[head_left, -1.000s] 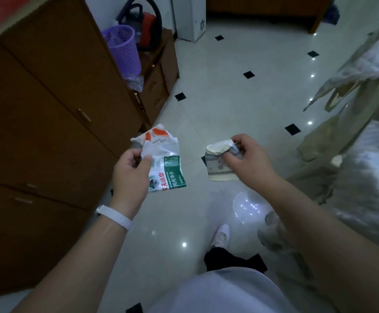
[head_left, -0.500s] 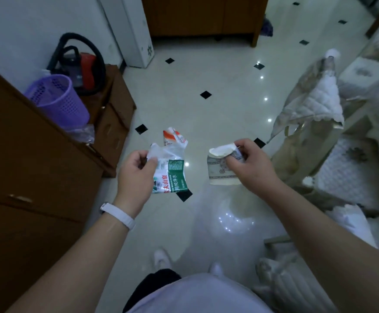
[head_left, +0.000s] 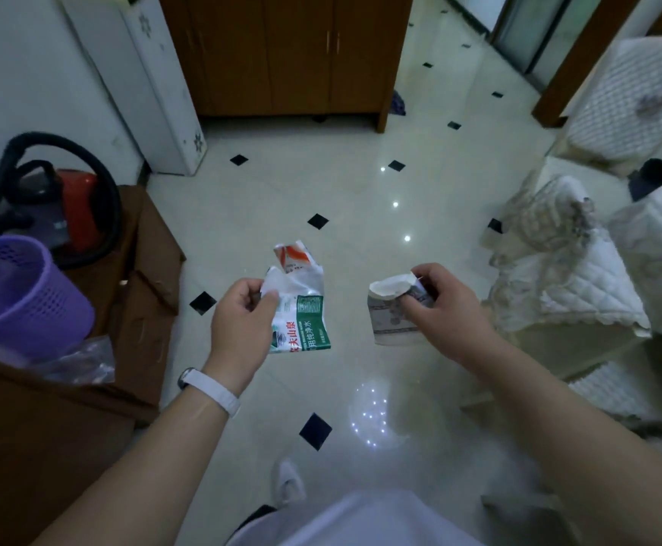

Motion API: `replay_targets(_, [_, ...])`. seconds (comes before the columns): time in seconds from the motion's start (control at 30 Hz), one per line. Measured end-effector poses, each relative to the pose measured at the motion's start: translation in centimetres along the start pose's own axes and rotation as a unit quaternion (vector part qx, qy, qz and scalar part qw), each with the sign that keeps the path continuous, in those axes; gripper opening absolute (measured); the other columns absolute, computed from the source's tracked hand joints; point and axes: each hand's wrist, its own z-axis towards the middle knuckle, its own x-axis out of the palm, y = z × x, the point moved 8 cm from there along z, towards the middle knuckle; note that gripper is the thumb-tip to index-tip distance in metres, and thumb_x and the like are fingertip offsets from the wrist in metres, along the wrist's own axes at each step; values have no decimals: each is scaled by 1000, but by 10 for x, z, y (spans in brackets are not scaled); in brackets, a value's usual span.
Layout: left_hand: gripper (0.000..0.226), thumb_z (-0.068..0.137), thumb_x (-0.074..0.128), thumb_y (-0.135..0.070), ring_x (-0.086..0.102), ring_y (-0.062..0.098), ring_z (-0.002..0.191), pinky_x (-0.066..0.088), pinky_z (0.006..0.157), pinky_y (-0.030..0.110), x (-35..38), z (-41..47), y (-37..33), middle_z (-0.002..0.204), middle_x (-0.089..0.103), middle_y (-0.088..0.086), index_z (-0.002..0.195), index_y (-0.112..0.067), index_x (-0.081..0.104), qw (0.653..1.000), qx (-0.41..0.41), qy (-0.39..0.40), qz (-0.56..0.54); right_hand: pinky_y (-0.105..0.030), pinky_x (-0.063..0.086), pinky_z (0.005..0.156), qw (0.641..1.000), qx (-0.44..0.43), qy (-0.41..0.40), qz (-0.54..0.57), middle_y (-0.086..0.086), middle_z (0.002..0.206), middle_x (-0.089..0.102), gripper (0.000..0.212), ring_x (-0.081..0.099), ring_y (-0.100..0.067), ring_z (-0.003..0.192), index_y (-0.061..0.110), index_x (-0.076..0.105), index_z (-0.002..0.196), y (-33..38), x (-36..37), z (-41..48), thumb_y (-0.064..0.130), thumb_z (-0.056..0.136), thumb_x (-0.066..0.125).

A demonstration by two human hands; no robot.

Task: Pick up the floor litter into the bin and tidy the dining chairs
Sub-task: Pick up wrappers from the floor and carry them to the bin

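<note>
- Litter, item one: bottle label [head_left: 301, 309], white, green and red, torn and creased. The left hand [head_left: 242, 321] pinches it at its upper left edge, thumb and fingers curled onto it. It hangs with its long axis roughly up-and-down, well above the floor [head_left: 360, 183].
- Litter, item two: crumpled paper [head_left: 390, 313], pale with grey print. The right hand [head_left: 449, 309] grips it at its top right, fingers curled round the fold. It also hangs lengthwise downward.
- Spacing: the two pieces are held side by side and apart, neither touching the other.
- Receptacle: purple bin [head_left: 18, 293], perforated wall, mouth open upward. It stands at the far left on the brown worktop [head_left: 144, 269], its base hidden. A clear plastic bag [head_left: 81, 360] lies just beside it and a red vacuum cleaner [head_left: 65, 214] stands behind.
- Governing relation: the bin lies to the left of both hands. The left hand is the nearer; the right hand would have to travel past the left hand's load to reach the mouth.
- Judgement: the step in hand appears to be carrying litter to the bin. The label probably goes in first, let go over the mouth. Both pieces are light and limp and may drift or catch on the rim, so a low release looks advisable.
- Outstanding: dining chairs [head_left: 565, 293], pale quilted covers, clustered at the right, well apart from the bin. No hand is on them, and tidying looks not yet begun.
</note>
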Motion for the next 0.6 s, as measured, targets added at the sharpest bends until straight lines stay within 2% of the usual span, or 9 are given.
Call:
replay_targets(0.1, [12, 95, 60, -14, 64, 17, 64, 51, 58, 35, -2, 56, -12, 77, 67, 6, 84, -18, 63, 999, 8, 38, 12, -28, 49, 65, 1000, 10, -16, 13, 10, 83, 65, 19, 61, -9, 75, 30, 59, 98, 19, 16, 30, 31, 83, 69])
replay_targets(0.27, [13, 94, 60, -11, 61, 9, 59, 50, 54, 27, 9, 120, -27, 75, 67, 0, 83, -18, 63, 999, 19, 42, 19, -23, 45, 63, 998, 52, -22, 9, 11, 82, 65, 16, 61, -10, 77, 31, 58, 95, 19, 43, 77, 31, 82, 68])
replay_targets(0.43, [16, 95, 60, -8, 59, 1, 56, 47, 51, 20, 35, 174, -39, 72, 65, -2, 83, -18, 61, 996, 54, 69, 28, -15, 43, 57, 994, 81, -56, 49, 14, 79, 64, 17, 56, 2, 65, 32, 59, 95, 13, 47, 142, 33, 80, 68])
replay_targets(0.6, [15, 95, 60, -8, 59, 4, 59, 49, 56, 25, 71, 258, -51, 75, 65, 0, 84, -18, 62, 992, 76, 76, 59, -17, 43, 55, 990, 100, -56, 79, 11, 85, 65, 22, 59, -3, 70, 32, 59, 102, -8, 64, 225, 35, 81, 68])
